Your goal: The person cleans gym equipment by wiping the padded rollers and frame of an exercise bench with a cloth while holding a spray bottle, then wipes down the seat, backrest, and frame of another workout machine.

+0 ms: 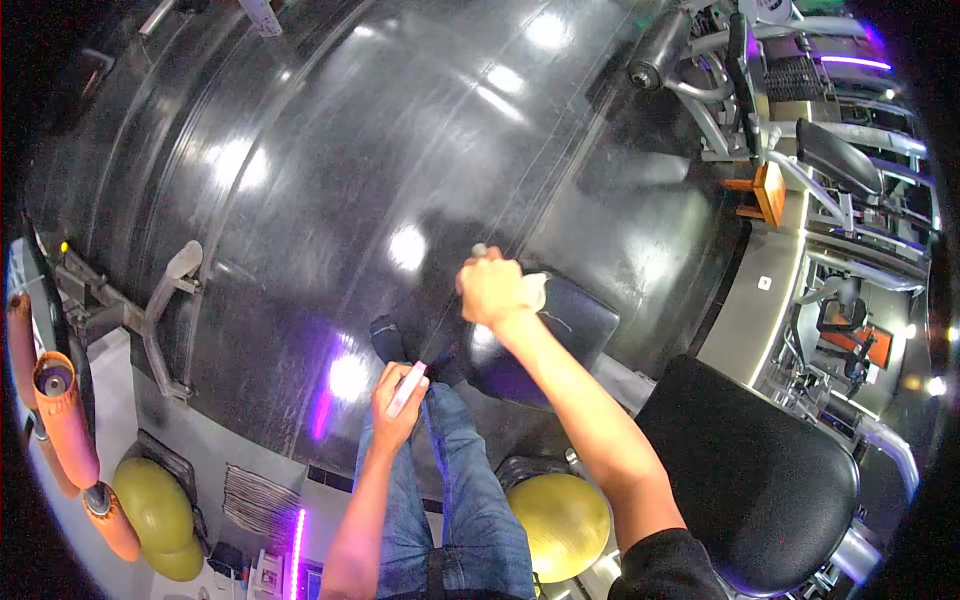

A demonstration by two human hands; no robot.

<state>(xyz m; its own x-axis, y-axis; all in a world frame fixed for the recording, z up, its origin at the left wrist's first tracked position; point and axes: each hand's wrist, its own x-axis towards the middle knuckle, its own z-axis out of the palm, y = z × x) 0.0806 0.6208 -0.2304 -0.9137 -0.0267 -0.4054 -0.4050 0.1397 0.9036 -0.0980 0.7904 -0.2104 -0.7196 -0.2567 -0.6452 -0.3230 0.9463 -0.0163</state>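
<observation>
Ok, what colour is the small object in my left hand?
The small object in your left hand looks whitish, pinker at its far end; head view.

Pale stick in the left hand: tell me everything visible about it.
The pale stick is small and slim, whitish with a pinkish upper end. It looks smooth, perhaps plastic. It slants, upper end toward the picture's right, gripped by the left hand; nothing else visibly touches it. No marking can be made out.
</observation>
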